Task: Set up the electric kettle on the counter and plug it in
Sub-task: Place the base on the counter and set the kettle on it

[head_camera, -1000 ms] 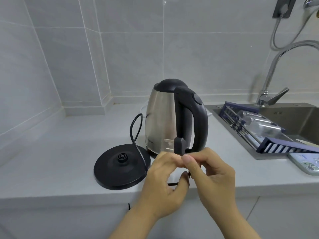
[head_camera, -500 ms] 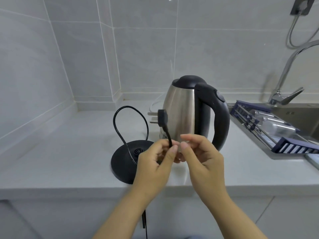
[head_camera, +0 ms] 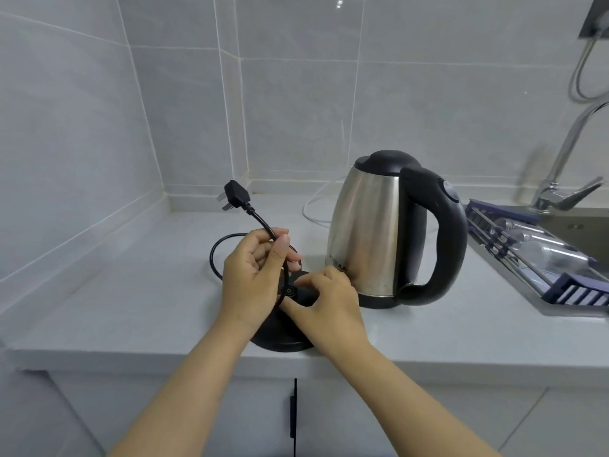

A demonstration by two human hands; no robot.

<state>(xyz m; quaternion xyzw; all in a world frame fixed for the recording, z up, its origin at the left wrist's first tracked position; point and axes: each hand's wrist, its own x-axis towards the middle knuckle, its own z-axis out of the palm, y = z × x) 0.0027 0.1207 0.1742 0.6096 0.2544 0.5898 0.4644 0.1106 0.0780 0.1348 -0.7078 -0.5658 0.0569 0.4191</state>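
Presently the left hand (head_camera: 253, 278) pinches the black cord (head_camera: 263, 225) a little below the plug (head_camera: 235, 194), thumb and fingers curled round it, so the plug stands up in the air over the table (head_camera: 115, 301), prongs pointing left; the right hand (head_camera: 324, 298) rests low on the kettle base (head_camera: 290, 338), fingers curled at the cord near the base's centre connector, though whether that grip truly holds the cord I cannot tell; kettle (head_camera: 379, 232) stands upright on the table just right of the base, not yet seated on it; base sits at the table's front edge.

Judgement on the step: freeing and straightening the cord; best to keep the base pinned flat while the left draws the loop out, without yanking, then slide the base back from the edge before seating the kettle; a wall socket (head_camera: 593, 18) shows at top right, already taken by a grey lead, so reach may be short.

Count: one kettle; one base; one black cord with one plug; one white cable (head_camera: 313, 206) behind the kettle; one tap (head_camera: 560, 179); one dish rack (head_camera: 534, 255) in the sink.
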